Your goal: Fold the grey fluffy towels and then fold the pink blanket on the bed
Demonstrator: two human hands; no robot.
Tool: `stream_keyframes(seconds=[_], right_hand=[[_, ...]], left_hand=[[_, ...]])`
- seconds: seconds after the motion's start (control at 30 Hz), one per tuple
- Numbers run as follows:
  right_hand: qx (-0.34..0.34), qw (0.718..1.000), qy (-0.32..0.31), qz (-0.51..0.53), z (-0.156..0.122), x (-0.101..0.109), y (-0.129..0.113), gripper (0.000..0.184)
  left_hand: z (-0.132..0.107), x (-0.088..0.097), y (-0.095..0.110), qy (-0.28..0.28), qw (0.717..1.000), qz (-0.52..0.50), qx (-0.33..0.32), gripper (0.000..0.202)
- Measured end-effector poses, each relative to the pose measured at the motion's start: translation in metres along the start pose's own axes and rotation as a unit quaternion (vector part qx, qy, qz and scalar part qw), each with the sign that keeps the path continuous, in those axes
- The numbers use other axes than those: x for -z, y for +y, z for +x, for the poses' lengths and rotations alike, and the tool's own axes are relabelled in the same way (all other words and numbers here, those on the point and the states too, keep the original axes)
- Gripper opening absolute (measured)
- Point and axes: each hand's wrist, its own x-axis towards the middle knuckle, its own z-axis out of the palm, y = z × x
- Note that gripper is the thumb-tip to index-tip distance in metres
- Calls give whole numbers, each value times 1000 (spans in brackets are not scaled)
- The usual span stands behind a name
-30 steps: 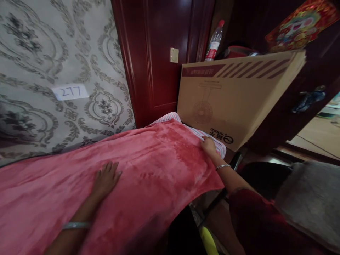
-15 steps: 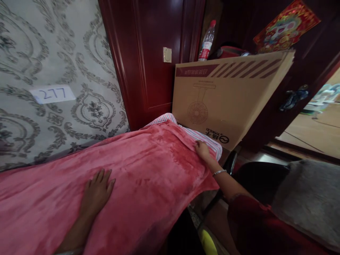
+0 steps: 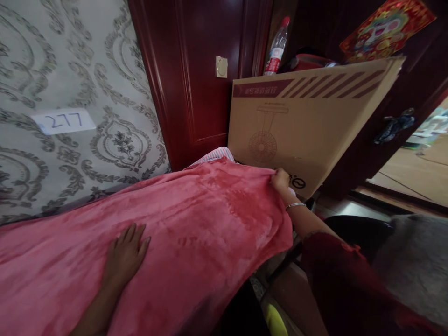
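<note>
A pink plush blanket [image 3: 196, 214] is spread over a long surface against the wall. My left hand [image 3: 125, 252] rests flat on it, fingers stretched out. At the blanket's far right edge, my right hand [image 3: 281, 181] pinches a fold of it, pulling the cloth taut over the corner. Beneath the blanket, striped cloth [image 3: 217, 154] shows at the far end. What lies under the rest of the blanket is hidden.
A large cardboard box [image 3: 301, 126] stands just beyond the blanket's end, with a red-capped bottle [image 3: 277, 46] behind its top edge. A dark red door [image 3: 206, 102] is behind. At right sits a chair with a grey fluffy cover [image 3: 413, 261].
My right hand has moved outward to the right and slightly up, drawing the blanket's edge over most of the striped cloth. My left hand stays in place.
</note>
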Motion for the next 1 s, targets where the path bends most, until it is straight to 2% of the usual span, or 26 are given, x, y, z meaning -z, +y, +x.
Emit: stream_keyframes(seconds=[0.1,0.17,0.37,0.53,0.63,0.73,0.83,0.9,1.0], right_hand=[[-41,999,11,-6,15,6,4,51],[-50,999,2,-11,15,0,8,51],[-77,995,-50,-35,-10,-34,22,45],[-57,996,-43,-45,-19,-32,21,46],[3,999,-23,-43,-21,-27,-1,50],[122,992,-24,-29,-26,-36,-40,47],[255,965,-61,-22,-37,-63,-80,46],[325,939,-103,-39,-46,-85,-96,51],[359,919,-146,-72,-55,-111,-102,51]], left_hand=[[1,-2,-1,-5,1000,-5,0,62],[1,-2,-1,-9,1000,-5,6,61],[0,0,0,-18,1000,-8,14,61],[-3,-3,-1,-10,999,-26,23,65],[-4,-5,0,-9,999,-28,15,66],[-4,-5,1,-17,999,-31,11,63],[-6,-6,2,-24,999,-31,15,62],[-8,-6,2,-34,999,-28,21,62],[-7,-1,2,-63,996,-36,43,62]])
